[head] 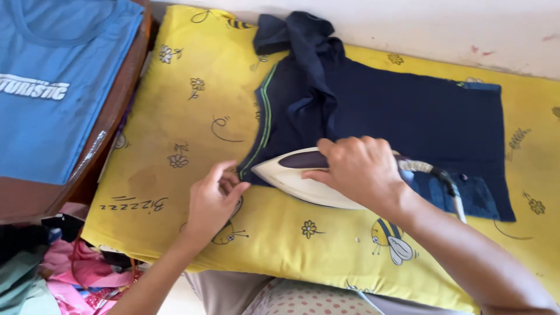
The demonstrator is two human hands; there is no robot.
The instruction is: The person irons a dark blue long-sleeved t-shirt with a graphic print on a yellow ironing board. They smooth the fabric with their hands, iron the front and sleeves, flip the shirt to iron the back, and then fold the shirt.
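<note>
Pinching the navy shirt's (396, 116) hem with my left hand (213, 201), fingertips just ahead of the iron (297, 175); right hand (359, 169) closed round its handle; risk: the soleplate's tip sliding onto those fingers, or scorching if it lingers.

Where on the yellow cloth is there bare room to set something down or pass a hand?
Free: the yellow cloth left of the navy shirt, out to the blue shirt; also the front strip below the iron. Crowded: the shirt's near left corner, where the left hand pinches the hem beside the iron's tip and the right hand grips the handle.
</note>
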